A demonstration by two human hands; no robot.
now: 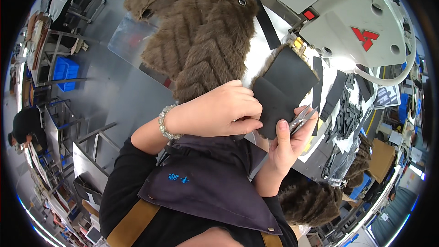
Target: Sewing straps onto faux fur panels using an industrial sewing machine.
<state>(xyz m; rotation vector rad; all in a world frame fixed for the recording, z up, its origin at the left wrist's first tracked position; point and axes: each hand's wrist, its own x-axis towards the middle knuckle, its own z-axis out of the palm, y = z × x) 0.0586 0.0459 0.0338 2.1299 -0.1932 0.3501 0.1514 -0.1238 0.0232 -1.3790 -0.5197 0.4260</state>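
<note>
Left hand (226, 112), ours: fingers curled at the left edge of the black panel (286, 80); whether pinching it, we cannot tell. Right hand (290, 139), ours: holding snips (299, 122), tips up-right. Panel: fur-edged, between us and the sewing machine (338, 27), long axis slanting up-right, far end toward the machine.

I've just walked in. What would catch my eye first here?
Big brown fur pieces spread across the top centre, left of a pale machine at upper right. Mid-picture, the left hand is at the edge of a black-faced piece, and the right hand holds metal snips.
</note>
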